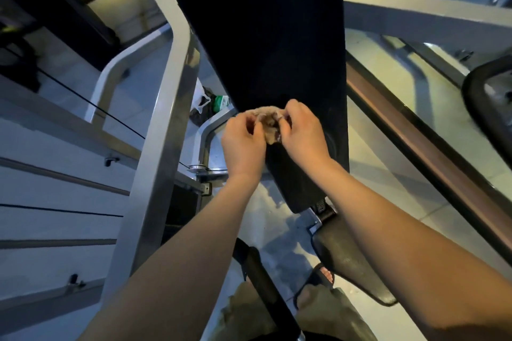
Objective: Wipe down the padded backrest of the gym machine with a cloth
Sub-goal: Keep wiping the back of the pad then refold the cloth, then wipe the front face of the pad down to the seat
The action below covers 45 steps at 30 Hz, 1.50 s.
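The black padded backrest (266, 36) of the gym machine runs from the top centre down to the middle of the head view. A small crumpled beige cloth (267, 122) is held in front of its lower part. My left hand (243, 144) pinches the cloth's left side and my right hand (300, 130) pinches its right side, fingers curled into the fabric. Whether the cloth touches the pad I cannot tell.
Grey steel frame tubes (166, 108) stand left of the pad and a cross beam (415, 14) lies to the right. The black seat pad (352, 266) is below right. A white plastic bag (203, 101) lies on the floor behind. My sandalled foot (318, 279) stands under the seat.
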Motion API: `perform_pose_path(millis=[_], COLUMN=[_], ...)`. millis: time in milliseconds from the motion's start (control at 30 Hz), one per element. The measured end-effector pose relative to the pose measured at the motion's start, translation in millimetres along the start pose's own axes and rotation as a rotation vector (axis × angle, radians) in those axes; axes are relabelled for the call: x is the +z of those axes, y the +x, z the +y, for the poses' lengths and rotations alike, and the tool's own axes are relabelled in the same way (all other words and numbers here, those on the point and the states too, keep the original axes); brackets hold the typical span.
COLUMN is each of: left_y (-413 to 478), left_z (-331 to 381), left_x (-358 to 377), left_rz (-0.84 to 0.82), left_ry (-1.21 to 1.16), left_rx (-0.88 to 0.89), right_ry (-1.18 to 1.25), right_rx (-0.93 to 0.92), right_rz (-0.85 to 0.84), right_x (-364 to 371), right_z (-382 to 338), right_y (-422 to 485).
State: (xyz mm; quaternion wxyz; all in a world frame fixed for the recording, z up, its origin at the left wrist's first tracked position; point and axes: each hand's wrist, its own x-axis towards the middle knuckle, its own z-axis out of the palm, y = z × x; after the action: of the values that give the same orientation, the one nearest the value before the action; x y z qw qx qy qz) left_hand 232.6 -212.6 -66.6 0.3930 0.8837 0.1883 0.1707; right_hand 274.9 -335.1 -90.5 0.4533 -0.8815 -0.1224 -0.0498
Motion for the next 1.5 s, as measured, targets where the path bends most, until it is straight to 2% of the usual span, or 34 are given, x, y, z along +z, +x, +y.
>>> perform_pose_path(millis=[167,333,433,533,700,767,867,967,1033,1133,1300,1400,1500], left_y=[1,-22,-49,-75,-117,-128,-144,-158,-162,-160,-145,-131,-119], left_z=[-12,-16,-18,-10,3,7,9,17,25,38,63,84,110], left_x=[28,38,33,24,9,-2,-23,-45,-58,-72,-60,-31,4], left_rz=[-0.134,-0.307,-0.395,-0.34,-0.318,-0.323,-0.357,-0.409,-0.429,-0.456,-0.411,-0.405,-0.386], left_ry=[0.334,0.445,0.196,-0.036,-0.466,-0.591,-0.8,-0.917,-0.861,-0.651,-0.55,-0.499,-0.431], left_rx=[0.064,-0.096,-0.188,-0.235,-0.424,-0.478,-0.5,-0.487,-0.456,-0.378,-0.333,-0.33,-0.346], right_ry=[-0.035,-0.167,-0.185,-0.055,0.178,0.249,0.291,0.304,0.262,0.231,0.378,0.461,0.547], right_rx=[0.078,0.135,0.142,0.177,0.211,0.204,0.136,0.105,0.1,0.096,0.063,0.085,0.198], right_rz=[-0.115,-0.305,-0.289,-0.151,0.018,-0.029,-0.192,-0.214,-0.199,-0.262,-0.407,-0.373,-0.325], right_x=[23,13,-8,-32,-59,-64,-69,-77,-85,-98,-123,-138,-154], right_z=[29,47,60,60,23,7,-8,-18,-25,-30,-26,1,39], right_y=[-10,-30,-55,-74,-106,-122,-146,-160,-161,-149,-117,-95,-75])
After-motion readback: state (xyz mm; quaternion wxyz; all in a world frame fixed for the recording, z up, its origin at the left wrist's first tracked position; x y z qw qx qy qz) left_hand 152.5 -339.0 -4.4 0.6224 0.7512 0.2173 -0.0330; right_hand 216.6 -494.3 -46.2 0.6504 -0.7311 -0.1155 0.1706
